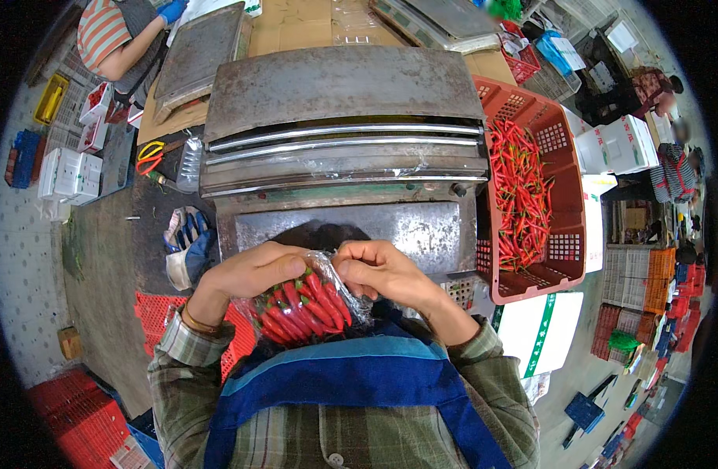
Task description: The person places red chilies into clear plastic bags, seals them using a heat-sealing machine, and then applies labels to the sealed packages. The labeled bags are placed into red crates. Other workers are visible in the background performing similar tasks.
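A pack of red chili peppers in clear plastic film (303, 308) is held close to my apron, below the metal plate (412, 231) of the wrapping machine. My left hand (259, 269) grips the pack's upper left side, with the thumb over the film. My right hand (379, 272) pinches crumpled film at the pack's upper right corner, fingers curled. The pack's underside is hidden. Right of the machine, a reddish-brown plastic crate (564, 205) holds many loose red chilies (520, 196).
Blue-and-white work gloves (189, 246), scissors with yellow and orange handles (150, 158) and a clear plastic tray (189, 164) lie left of the machine. White boxes (547, 334) stand at the right. A person in a striped top (104, 38) is at the upper left.
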Demonstrator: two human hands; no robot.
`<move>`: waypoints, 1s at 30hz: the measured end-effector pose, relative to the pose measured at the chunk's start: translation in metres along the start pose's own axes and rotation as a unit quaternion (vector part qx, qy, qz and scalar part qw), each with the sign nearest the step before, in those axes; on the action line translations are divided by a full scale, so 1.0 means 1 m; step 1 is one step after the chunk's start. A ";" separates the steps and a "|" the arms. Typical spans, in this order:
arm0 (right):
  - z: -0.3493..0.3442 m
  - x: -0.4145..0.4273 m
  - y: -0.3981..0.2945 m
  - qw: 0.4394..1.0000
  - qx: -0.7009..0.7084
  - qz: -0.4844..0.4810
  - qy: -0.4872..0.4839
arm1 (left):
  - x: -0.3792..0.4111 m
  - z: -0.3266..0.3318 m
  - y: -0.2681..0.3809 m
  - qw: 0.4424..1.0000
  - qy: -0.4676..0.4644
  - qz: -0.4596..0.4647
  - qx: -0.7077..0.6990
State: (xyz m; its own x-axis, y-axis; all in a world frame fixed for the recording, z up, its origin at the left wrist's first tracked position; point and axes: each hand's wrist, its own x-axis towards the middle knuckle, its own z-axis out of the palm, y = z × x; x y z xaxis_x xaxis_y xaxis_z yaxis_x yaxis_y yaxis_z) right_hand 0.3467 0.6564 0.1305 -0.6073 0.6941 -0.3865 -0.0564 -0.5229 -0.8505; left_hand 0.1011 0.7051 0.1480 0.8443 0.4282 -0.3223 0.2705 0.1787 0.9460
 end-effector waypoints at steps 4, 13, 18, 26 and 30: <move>-0.004 -0.004 0.005 0.997 0.058 0.040 -0.031 | -0.001 0.000 0.005 1.000 0.000 -0.003 0.000; 0.003 -0.008 0.000 0.987 0.130 -0.070 0.070 | -0.001 -0.002 0.001 1.000 0.005 0.006 0.000; -0.013 -0.023 -0.005 0.986 -0.019 -0.137 0.089 | -0.007 -0.006 -0.011 1.000 0.006 0.001 -0.018; -0.017 -0.036 0.006 0.980 -0.006 -0.199 0.019 | -0.004 -0.005 0.003 0.999 0.020 0.009 -0.024; -0.012 -0.037 0.017 0.977 0.116 -0.174 0.028 | 0.001 -0.002 -0.005 0.999 0.018 0.019 -0.026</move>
State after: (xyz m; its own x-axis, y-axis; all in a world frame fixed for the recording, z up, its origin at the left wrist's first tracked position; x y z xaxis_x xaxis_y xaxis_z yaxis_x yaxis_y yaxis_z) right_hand 0.3774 0.6273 0.1259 -0.4750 0.8728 -0.1125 -0.4341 -0.3435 -0.8328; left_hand 0.0997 0.7067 0.1429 0.8354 0.4676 -0.2891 0.2145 0.2068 0.9546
